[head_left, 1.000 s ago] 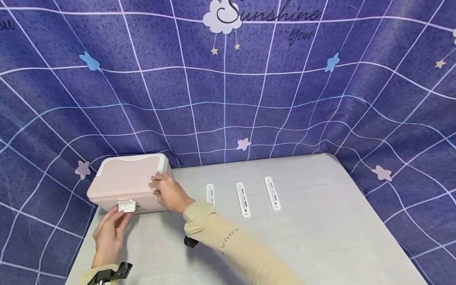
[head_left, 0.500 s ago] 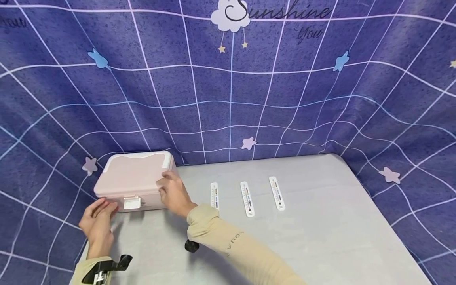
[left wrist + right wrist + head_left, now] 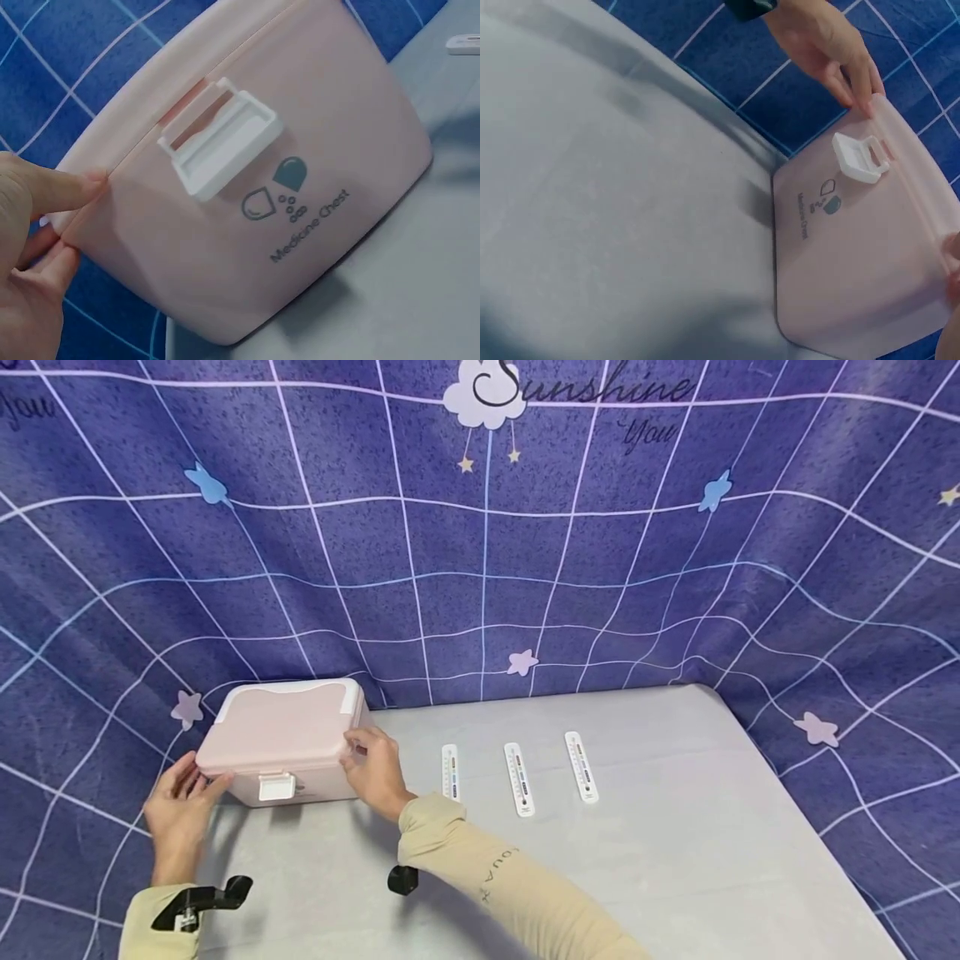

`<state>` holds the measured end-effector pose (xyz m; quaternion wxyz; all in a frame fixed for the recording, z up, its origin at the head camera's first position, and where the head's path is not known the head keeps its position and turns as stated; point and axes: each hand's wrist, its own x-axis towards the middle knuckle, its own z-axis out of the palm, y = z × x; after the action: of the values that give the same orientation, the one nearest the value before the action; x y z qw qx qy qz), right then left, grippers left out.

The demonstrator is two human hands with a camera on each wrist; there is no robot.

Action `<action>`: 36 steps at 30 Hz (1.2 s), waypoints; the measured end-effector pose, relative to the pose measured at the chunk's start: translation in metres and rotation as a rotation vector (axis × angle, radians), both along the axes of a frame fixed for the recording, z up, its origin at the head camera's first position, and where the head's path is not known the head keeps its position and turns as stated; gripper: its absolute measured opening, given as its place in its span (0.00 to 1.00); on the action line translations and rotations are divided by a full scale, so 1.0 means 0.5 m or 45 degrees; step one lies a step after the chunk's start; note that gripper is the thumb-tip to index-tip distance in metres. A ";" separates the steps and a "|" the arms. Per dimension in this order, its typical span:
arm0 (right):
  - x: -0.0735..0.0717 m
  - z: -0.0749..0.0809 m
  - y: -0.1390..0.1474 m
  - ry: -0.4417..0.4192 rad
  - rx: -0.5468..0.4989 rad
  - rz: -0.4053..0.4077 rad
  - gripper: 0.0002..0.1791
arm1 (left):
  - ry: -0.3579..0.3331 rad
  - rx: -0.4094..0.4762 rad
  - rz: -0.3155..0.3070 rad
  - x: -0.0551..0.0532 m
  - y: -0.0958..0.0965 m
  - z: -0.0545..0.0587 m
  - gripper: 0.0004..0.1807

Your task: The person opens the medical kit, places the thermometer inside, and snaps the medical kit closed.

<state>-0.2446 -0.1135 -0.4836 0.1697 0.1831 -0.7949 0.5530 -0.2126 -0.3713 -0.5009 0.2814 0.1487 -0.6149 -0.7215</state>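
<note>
- Medicine chest (image 3: 281, 743) sits at the far left end of the gray table (image 3: 712, 827), close to the blue cloth (image 3: 600, 593).
- Its pink lid (image 3: 273, 722), with white trim, lies down on the box.
- The white latch (image 3: 277, 786) on the front tips out, away from the chest.
- The left hand (image 3: 178, 814) pinches the front left corner, right by the line where lid and box meet.
- The right hand (image 3: 375, 768) grips the front right corner with thumb and fingers; the right wrist view shows just a bit of it.
- Gray words (image 3: 310, 225) on the front say "Medicine Chest", next to a gray pill picture (image 3: 290, 175).
- Three white thermometers lie flat in a row to the right of the chest, not touching each other: one (image 3: 449, 768) by the right sleeve (image 3: 510, 885), which hides its low end, one (image 3: 519, 779) in the middle and one (image 3: 582, 767) on the right.
- Both sleeves are tan, and the blue cloth has lines, stars and a white cloud (image 3: 483, 393).
</note>
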 end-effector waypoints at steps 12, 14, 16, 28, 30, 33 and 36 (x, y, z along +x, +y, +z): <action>0.014 -0.024 -0.028 0.073 -0.099 -0.075 0.20 | -0.146 0.073 0.053 0.003 -0.004 0.024 0.39; 0.019 -0.021 -0.032 0.065 -0.094 -0.105 0.20 | -0.138 0.048 0.068 0.003 -0.003 0.023 0.39; 0.019 -0.018 -0.033 0.075 -0.067 -0.136 0.19 | -0.127 0.031 0.078 0.002 0.001 0.022 0.38; 0.002 0.010 -0.021 0.049 -0.038 -0.132 0.12 | -0.135 0.031 0.098 -0.006 0.008 0.046 0.37; -0.002 0.012 -0.021 0.055 -0.037 -0.140 0.12 | -0.158 0.020 0.105 -0.008 0.007 0.053 0.36; -0.008 0.016 -0.018 0.085 -0.033 -0.147 0.12 | -0.165 0.000 0.109 -0.011 0.006 0.061 0.35; -0.012 0.023 -0.015 0.113 -0.023 -0.149 0.13 | -0.142 0.017 0.109 -0.013 0.007 0.068 0.35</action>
<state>-0.2508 -0.1208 -0.4722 0.2385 0.1592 -0.7908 0.5408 -0.2191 -0.3681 -0.4671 0.2761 0.2167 -0.6180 -0.7035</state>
